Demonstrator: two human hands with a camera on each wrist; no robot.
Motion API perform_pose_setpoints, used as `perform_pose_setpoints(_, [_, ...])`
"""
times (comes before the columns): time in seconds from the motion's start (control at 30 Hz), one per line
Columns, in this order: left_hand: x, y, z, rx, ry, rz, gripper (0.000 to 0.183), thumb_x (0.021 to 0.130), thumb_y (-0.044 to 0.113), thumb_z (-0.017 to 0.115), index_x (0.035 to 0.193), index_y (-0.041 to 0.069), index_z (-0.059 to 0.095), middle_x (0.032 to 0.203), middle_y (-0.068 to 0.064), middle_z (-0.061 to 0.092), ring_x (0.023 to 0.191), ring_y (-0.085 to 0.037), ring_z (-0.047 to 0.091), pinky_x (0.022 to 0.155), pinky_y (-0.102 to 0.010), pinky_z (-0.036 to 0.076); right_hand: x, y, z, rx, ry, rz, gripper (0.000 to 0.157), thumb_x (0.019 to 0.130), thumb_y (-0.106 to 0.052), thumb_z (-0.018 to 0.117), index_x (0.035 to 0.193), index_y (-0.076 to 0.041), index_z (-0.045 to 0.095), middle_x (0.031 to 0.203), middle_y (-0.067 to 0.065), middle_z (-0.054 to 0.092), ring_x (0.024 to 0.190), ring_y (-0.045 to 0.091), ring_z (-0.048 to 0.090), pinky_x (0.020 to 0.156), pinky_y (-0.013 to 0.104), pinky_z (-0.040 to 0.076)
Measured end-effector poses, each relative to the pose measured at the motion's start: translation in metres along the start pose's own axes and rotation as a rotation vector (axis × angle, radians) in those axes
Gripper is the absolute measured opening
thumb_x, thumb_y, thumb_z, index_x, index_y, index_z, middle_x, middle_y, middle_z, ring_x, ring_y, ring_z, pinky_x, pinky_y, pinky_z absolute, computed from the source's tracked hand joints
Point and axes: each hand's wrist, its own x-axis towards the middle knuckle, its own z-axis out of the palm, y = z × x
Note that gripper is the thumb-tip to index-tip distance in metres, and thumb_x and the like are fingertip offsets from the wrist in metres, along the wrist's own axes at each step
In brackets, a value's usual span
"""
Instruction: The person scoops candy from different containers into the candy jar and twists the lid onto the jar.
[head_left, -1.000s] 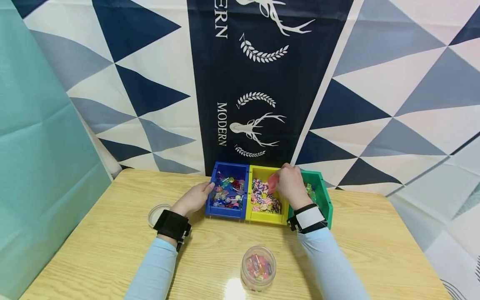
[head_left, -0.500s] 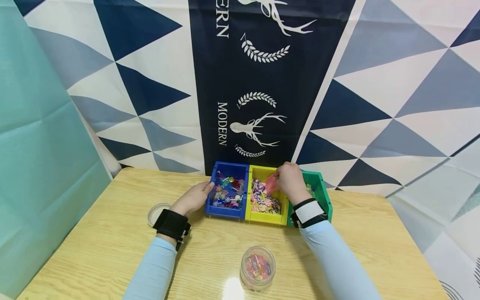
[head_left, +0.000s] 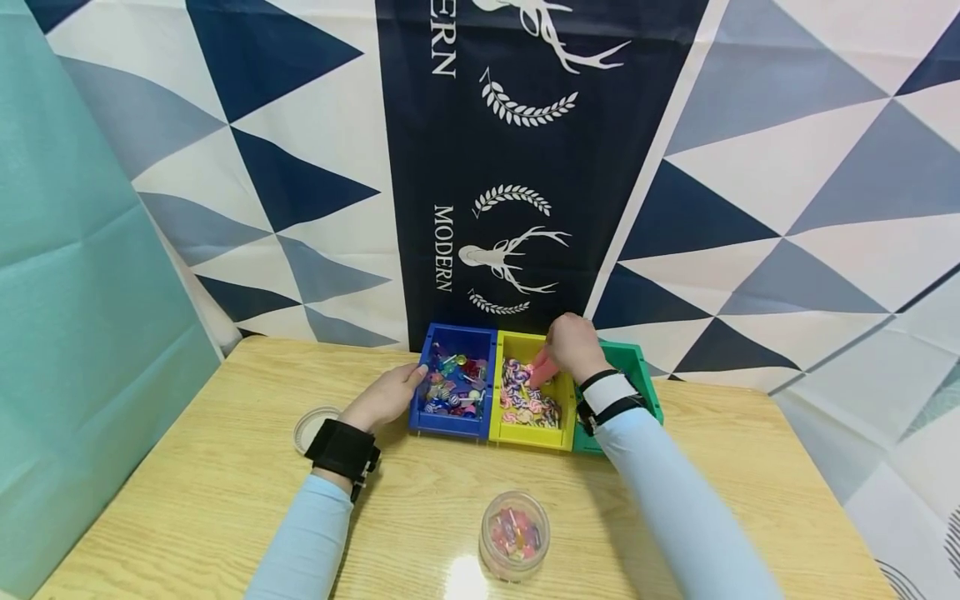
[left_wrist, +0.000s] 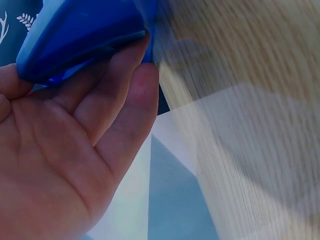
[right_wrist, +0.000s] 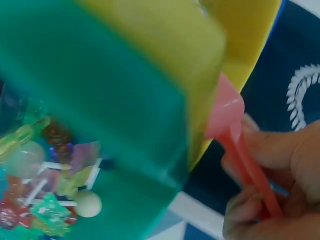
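My right hand [head_left: 576,348] grips the handle of a small pink scoop [right_wrist: 227,112]. In the head view the scoop's bowl dips among the swirl-patterned candy pieces [head_left: 519,385] in the yellow bin [head_left: 531,437]. My left hand [head_left: 384,398] holds the left side wall of the blue bin [head_left: 452,427]. Its thumb lies at the rim, and in the left wrist view the fingers [left_wrist: 125,92] reach along the outside. Inside the blue bin are mixed small lollipop and candy charms [head_left: 457,387].
A green bin [head_left: 626,358] with mixed charms [right_wrist: 50,180] adjoins the yellow one on the right, partly hidden by my right wrist. Nearer me stands a clear jar [head_left: 514,568] holding pinkish pieces. A round lid [head_left: 306,429] lies beside my left wrist. A patterned cloth [head_left: 525,167] hangs behind the bins.
My right hand has shifted slightly up and left over the yellow bin, its forearm swinging across the green bin, and the scoop has tilted. The left hand stays on the blue bin.
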Motion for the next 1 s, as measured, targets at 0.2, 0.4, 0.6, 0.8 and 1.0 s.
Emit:
perform_pose_setpoints(0.2, [0.001, 0.0, 0.001, -0.008, -0.004, 0.001, 0.062, 0.1, 0.049, 0.021, 0.145, 0.007, 0.031, 0.144, -0.013, 0.037, 0.133, -0.029, 0.028, 0.107, -0.046, 0.022, -0.005, 0.022, 0.015, 0.283, -0.069, 0.018, 0.015, 0.09, -0.018, 0.059, 0.088, -0.007, 0.07, 0.087, 0.007, 0.06, 0.077, 0.021, 0.052, 0.066, 0.029, 0.046])
perform_pose_setpoints(0.4, [0.004, -0.002, 0.002, -0.002, 0.017, 0.003, 0.056, 0.102, 0.041, 0.023, 0.144, 0.005, 0.032, 0.144, -0.014, 0.037, 0.133, -0.029, 0.028, 0.107, -0.046, 0.022, -0.013, 0.025, 0.027, 0.159, 0.055, -0.132, 0.02, 0.09, -0.027, 0.059, 0.094, -0.01, 0.068, 0.089, 0.006, 0.056, 0.082, 0.023, 0.049, 0.073, 0.036, 0.044])
perform_pose_setpoints(0.6, [0.004, -0.002, 0.002, 0.006, 0.007, 0.002, 0.058, 0.102, 0.042, 0.022, 0.144, 0.004, 0.03, 0.145, -0.015, 0.034, 0.134, -0.03, 0.026, 0.108, -0.046, 0.021, -0.033, 0.022, 0.031, 0.049, 0.091, -0.205, 0.029, 0.091, -0.028, 0.058, 0.109, -0.007, 0.066, 0.102, 0.009, 0.057, 0.095, 0.026, 0.05, 0.088, 0.04, 0.038])
perform_pose_setpoints(0.8, [0.004, -0.004, 0.001, 0.0, 0.008, 0.0, 0.058, 0.101, 0.043, 0.022, 0.144, 0.004, 0.03, 0.145, -0.015, 0.035, 0.134, -0.031, 0.026, 0.107, -0.047, 0.021, -0.059, 0.01, 0.039, 0.019, 0.145, -0.184, 0.032, 0.094, -0.023, 0.052, 0.118, -0.005, 0.062, 0.107, 0.011, 0.053, 0.089, 0.026, 0.041, 0.074, 0.036, 0.037])
perform_pose_setpoints(1.0, [0.005, -0.005, 0.003, 0.013, 0.001, 0.005, 0.057, 0.102, 0.041, 0.023, 0.144, 0.004, 0.031, 0.144, -0.015, 0.036, 0.133, -0.031, 0.027, 0.107, -0.046, 0.022, -0.073, 0.004, 0.046, -0.02, 0.243, -0.176, 0.032, 0.094, -0.023, 0.052, 0.119, -0.004, 0.06, 0.103, 0.013, 0.056, 0.085, 0.026, 0.04, 0.072, 0.037, 0.034])
